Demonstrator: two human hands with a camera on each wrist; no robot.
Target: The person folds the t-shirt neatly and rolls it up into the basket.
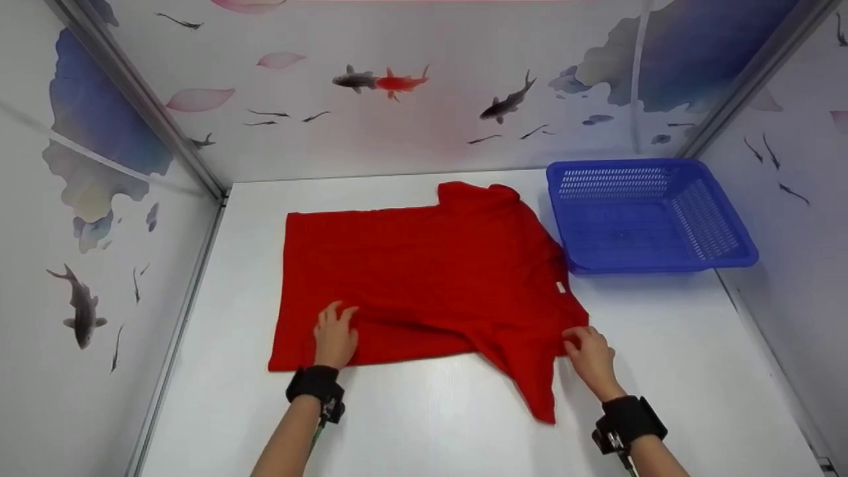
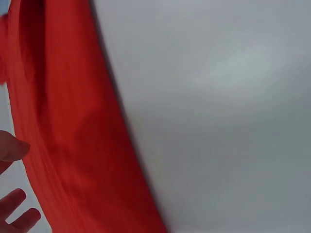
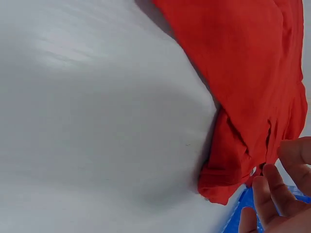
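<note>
A red T-shirt (image 1: 411,271) lies on the white table with its hem to the left and its collar to the right. A small white label (image 1: 560,287) shows by the collar. The near sleeve (image 1: 533,391) points toward me, and a loose fold runs along the near side. My left hand (image 1: 336,338) is over the near left part of the shirt, fingers loosely bent; in the left wrist view its fingers (image 2: 13,199) are apart with no cloth between them. By the near right shoulder is my right hand (image 1: 589,354), its fingers (image 3: 277,189) spread and holding nothing. Contact with the cloth is unclear.
A blue perforated plastic basket (image 1: 636,232) stands at the back right, close against the shirt's collar side. Printed panels (image 1: 437,139) with fish wall in the table (image 1: 424,424) at the back and on both sides. Each wrist wears a black strap (image 1: 633,421) with a camera.
</note>
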